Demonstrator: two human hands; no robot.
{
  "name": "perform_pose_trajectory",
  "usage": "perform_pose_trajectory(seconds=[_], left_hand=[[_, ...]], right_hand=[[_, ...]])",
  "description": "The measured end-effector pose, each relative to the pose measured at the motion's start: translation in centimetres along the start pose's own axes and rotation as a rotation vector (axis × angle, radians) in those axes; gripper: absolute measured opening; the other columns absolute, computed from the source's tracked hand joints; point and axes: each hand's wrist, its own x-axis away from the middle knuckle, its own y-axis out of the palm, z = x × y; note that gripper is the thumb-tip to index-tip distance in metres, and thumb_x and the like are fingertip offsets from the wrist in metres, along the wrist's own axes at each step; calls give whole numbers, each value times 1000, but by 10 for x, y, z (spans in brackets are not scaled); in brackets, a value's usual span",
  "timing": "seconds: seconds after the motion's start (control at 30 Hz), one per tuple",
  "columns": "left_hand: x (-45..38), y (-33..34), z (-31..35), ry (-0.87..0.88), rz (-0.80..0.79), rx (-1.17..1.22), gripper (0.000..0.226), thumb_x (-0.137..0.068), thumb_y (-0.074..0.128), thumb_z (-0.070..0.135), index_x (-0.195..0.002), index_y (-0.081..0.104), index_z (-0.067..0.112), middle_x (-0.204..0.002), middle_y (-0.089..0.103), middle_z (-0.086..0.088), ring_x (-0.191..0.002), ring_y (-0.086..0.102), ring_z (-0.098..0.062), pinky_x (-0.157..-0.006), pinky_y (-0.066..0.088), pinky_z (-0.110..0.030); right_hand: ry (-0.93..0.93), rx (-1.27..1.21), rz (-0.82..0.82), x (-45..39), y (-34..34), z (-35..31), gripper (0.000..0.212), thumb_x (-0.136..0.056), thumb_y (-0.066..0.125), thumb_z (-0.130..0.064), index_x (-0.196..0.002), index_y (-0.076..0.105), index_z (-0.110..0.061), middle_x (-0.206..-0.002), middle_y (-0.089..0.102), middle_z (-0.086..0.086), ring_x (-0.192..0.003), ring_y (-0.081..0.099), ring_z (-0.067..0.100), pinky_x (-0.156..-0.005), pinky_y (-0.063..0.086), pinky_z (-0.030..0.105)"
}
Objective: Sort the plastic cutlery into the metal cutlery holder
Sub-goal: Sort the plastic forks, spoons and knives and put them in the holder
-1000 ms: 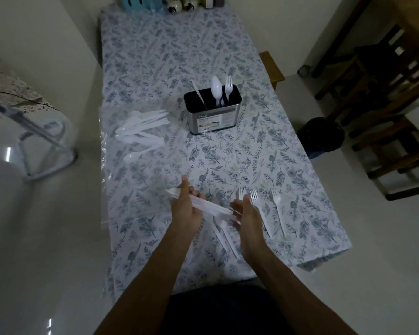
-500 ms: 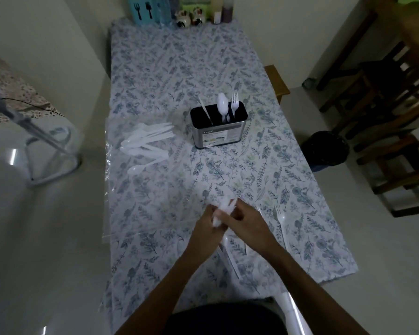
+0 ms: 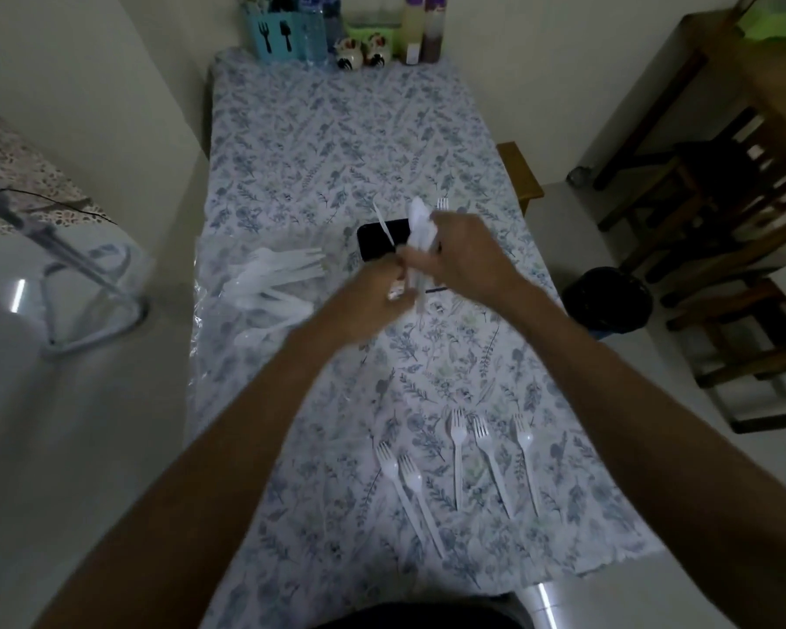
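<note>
The metal cutlery holder stands mid-table, its dark opening partly hidden behind my hands. A white knife leans in its left part and a fork's tines poke up at its right. A bundle of white plastic cutlery is held upright over the holder, gripped by my right hand and my left hand together. Several white plastic forks lie in a row near the front edge of the table. A pile of white plastic cutlery rests on a clear plastic bag at the left.
The floral tablecloth covers a long narrow table. At its far end stand a teal cutlery box, bottles and small ceramic figures. Right of the table are a black bin and dark wooden chairs.
Both hands gathered the cutlery near the front of the table, then carried the bundle forward and up to the holder. The forks in the front row stayed put.
</note>
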Motion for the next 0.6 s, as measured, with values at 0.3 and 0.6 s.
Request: perform_pose_trajectory(seconds=[0.3,0.6], left_hand=[[-85,-56,-19,-16,239,32,21,-83,83,19,-102,80,10,-95,79,-3,-82,75,-13,-80,58,-26],[-106,-39,-58,-21,343,68,22,-85,81,19,-98,77,2,-91,78,-12,-81,75,-24,-79,58,-40]], right_hand=[[13,37,56,-104,-21,21,60,-89,71,-42,-69,64,14,-65,69,24,-60,68,29,-58,48,36],[74,-71,41,-124,3,52,58,-90,72,-37,-68,64,16,-61,68,24,-50,67,13,-55,50,38]])
